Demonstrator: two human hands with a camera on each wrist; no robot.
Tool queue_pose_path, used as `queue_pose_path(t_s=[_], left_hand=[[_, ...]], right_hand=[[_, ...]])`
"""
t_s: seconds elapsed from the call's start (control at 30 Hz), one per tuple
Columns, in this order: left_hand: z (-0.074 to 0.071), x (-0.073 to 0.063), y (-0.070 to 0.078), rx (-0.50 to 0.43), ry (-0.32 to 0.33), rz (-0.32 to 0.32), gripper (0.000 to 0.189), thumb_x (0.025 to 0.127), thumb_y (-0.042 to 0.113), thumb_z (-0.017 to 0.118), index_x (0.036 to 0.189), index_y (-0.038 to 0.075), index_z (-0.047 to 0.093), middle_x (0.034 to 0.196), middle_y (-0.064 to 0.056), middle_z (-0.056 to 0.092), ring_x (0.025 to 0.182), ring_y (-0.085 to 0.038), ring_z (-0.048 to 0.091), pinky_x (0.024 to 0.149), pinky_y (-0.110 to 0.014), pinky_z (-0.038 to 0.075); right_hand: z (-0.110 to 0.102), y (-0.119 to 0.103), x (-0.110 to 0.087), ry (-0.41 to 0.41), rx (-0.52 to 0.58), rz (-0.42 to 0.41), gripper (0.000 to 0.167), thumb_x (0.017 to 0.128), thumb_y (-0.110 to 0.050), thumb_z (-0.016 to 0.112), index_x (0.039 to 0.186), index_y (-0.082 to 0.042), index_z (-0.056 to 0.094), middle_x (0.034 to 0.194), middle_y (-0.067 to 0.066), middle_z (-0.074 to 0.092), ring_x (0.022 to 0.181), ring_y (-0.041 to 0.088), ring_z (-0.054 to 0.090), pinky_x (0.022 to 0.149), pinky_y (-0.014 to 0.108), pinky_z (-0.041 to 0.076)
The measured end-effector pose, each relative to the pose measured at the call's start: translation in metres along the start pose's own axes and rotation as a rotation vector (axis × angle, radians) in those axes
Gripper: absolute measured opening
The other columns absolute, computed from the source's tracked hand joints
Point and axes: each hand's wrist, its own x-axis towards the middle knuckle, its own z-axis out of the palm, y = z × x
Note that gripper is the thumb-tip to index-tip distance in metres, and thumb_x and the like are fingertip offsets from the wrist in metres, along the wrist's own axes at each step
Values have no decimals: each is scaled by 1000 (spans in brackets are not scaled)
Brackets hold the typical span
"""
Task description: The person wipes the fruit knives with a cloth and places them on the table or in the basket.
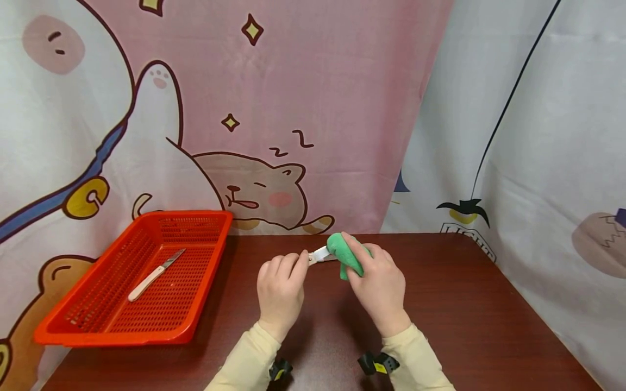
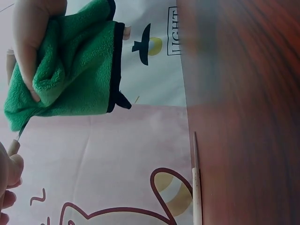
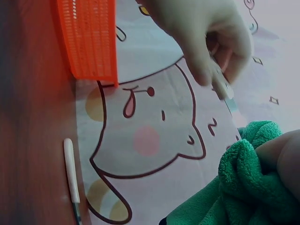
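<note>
My left hand (image 1: 281,293) grips a knife (image 3: 222,84) by its pale handle, with the blade pointing to the right. Around that blade my right hand (image 1: 379,285) pinches a folded green cloth (image 1: 346,252), so most of the metal is hidden. In the left wrist view the cloth (image 2: 84,70) hangs down loosely and shows a dark edge band. Both hands are raised over the brown table. Below them a second pale-handled knife (image 3: 71,171) lies on the tabletop, largely covered by the hands in the head view.
On the left stands a red plastic basket (image 1: 195,304) with perforated walls. Inside it lies another light-handled knife (image 1: 155,276). The brown table (image 1: 464,315) extends to the right and front. Printed curtains (image 1: 342,108) hang along the back and right edges.
</note>
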Motion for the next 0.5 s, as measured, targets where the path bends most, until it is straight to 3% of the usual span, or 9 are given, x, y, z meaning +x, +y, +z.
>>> queue_pose_path(t_s=[0.5], left_hand=[[0, 3, 0, -19, 47, 11, 19, 100, 10, 55, 105, 6, 72, 87, -8, 66, 71, -28, 59, 56, -40, 46]], right_hand=[[-10, 16, 5, -9, -12, 94, 64, 75, -7, 79, 134, -27, 63, 100, 13, 66, 82, 31, 63, 49, 44, 50]])
